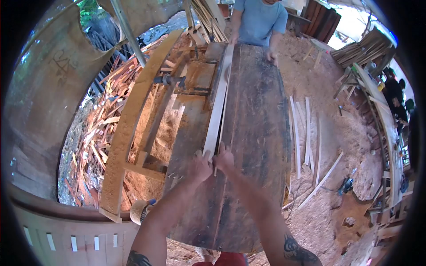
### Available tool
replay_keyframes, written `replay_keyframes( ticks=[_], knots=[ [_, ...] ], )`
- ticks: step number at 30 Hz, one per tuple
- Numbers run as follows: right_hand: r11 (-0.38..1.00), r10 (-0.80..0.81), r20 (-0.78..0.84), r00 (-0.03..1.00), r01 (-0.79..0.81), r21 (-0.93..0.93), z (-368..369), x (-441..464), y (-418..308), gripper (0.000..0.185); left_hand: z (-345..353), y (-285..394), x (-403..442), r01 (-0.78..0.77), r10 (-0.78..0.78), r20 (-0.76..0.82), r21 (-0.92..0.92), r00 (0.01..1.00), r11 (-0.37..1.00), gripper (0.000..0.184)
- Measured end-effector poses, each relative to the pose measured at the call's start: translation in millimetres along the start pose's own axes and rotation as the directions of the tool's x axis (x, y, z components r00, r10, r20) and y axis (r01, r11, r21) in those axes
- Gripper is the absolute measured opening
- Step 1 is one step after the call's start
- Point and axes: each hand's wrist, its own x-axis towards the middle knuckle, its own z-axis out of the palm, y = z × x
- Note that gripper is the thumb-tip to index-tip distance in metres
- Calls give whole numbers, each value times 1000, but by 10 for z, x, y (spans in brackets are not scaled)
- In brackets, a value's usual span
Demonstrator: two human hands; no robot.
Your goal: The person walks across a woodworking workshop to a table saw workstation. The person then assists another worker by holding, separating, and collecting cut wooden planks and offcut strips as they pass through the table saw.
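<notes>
A long pale wooden strip [217, 106] lies lengthwise on a dark, worn wooden table [257, 128]. My left hand [202, 166] is closed round the near end of this strip. Just to the right, my right hand [224, 158] is closed on a thinner strip [225, 113] that runs alongside, with a narrow dark gap between the two. Both hands are close together near the middle of the table. At the far end a person in a blue shirt [258, 22] has one hand at the pale strip's far end and the other on the table edge.
Left of the table stands a wooden frame with a curved beam [133, 128] and a clamp [169, 80]. Wood offcuts [95, 142] are heaped beyond it. Thin strips [307, 133] lie on the dusty floor at right. A long bench [379, 104] runs along the right side.
</notes>
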Motion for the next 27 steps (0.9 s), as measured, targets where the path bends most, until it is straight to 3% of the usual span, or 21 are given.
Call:
replay_keyframes(
  ticks=[2, 5, 10, 13, 19, 23, 27],
  knots=[
    [999, -15, -22, 1000, 16, 32, 76, -134, -64, 76, 144, -151, 221, 0, -7, -117, -59, 993, 998, 54],
    [996, -93, -172, 981, 93, -5, 251, -266, 7, 78, 218, -216, 442, 35, -40, -70, -61, 997, 998, 51],
    [993, -77, -113, 991, 86, 81, 246, -499, 32, 69, 99, -68, 387, 92, -92, 79, 3, 993, 996, 53],
    [977, -205, -196, 959, 214, 23, 373, -644, 89, 67, 69, -24, 220, 84, -93, 117, 77, 989, 993, 55],
    [996, -67, -133, 989, 74, 50, 465, -953, 36, 65, 210, -103, -18, 76, -76, 102, 1, 992, 997, 53],
    [995, -73, -171, 982, 84, 58, 510, -1210, 12, 63, 373, -161, -263, 71, -70, 13, -27, 997, 997, 50],
    [998, -28, -147, 989, 37, 57, 450, -1466, -73, 62, 235, -104, -485, 61, -59, 51, -42, 997, 997, 46]
  ],
)
